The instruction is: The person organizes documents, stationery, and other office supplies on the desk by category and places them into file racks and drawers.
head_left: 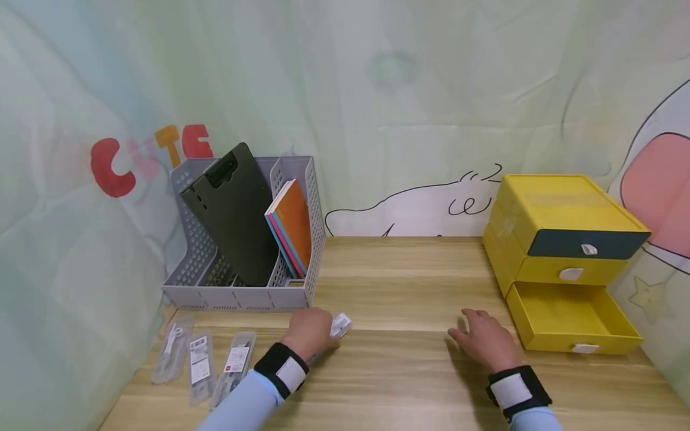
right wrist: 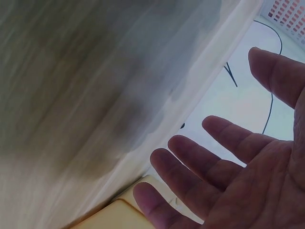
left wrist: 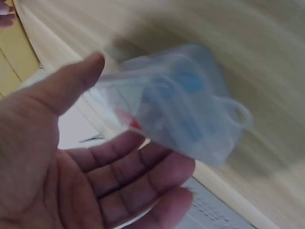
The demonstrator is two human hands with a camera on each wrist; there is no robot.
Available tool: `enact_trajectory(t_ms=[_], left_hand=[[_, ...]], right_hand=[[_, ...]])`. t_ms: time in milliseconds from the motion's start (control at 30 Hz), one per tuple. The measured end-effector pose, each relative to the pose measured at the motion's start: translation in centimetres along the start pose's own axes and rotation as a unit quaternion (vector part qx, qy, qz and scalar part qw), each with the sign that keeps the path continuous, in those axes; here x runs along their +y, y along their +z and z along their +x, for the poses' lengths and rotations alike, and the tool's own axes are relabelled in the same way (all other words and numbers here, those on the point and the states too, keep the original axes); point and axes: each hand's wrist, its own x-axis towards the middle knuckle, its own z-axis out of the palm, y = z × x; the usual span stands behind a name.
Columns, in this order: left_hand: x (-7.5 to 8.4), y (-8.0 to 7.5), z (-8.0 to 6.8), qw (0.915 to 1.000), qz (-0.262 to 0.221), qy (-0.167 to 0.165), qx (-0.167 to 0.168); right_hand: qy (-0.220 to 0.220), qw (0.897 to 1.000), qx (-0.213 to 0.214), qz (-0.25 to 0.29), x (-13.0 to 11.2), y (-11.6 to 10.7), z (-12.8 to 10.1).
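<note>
Yellow plastic drawer cabinet (head_left: 560, 239): bottom drawer open, at right. Right hand (head_left: 487, 344) hovers beside it, fingers spread, empty. Left hand (head_left: 309, 332) holds the clear plastic stationery packet (head_left: 341, 325) between thumb and fingers; a firmer mid-packet grip is advisable, judging by its slack film.

A home study desk: wooden desktop (head_left: 409, 281), grey file organiser (head_left: 253, 239), yellow drawer box (head_left: 560, 239), cartoon backdrop (head_left: 431, 108).

Head view overlooks desk (head_left: 399, 281), wrist close-ups
</note>
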Motion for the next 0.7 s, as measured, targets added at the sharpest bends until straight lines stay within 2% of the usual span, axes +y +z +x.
enact_trajectory(t_ms=[167,333,567,700], left_hand=[[1.5,-0.6,0.6,0.9974,-0.014,0.061,-0.037],[3.4,-1.9,1.6,0.9909,-0.023,0.129,-0.033],[6.5,-3.3,2.8,0.9798,0.035,0.195,0.024],[7.8,-3.6,3.1,0.9733,0.059,0.218,0.04]], right_hand=[[-0.011,1.0,0.008,-0.005,-0.6,0.4,0.0],[-0.041,0.999,0.014,0.003,-1.6,0.5,0.2],[-0.115,0.992,0.01,0.041,-4.3,0.6,0.6],[-0.166,0.986,0.028,0.018,-6.1,0.9,0.8]])
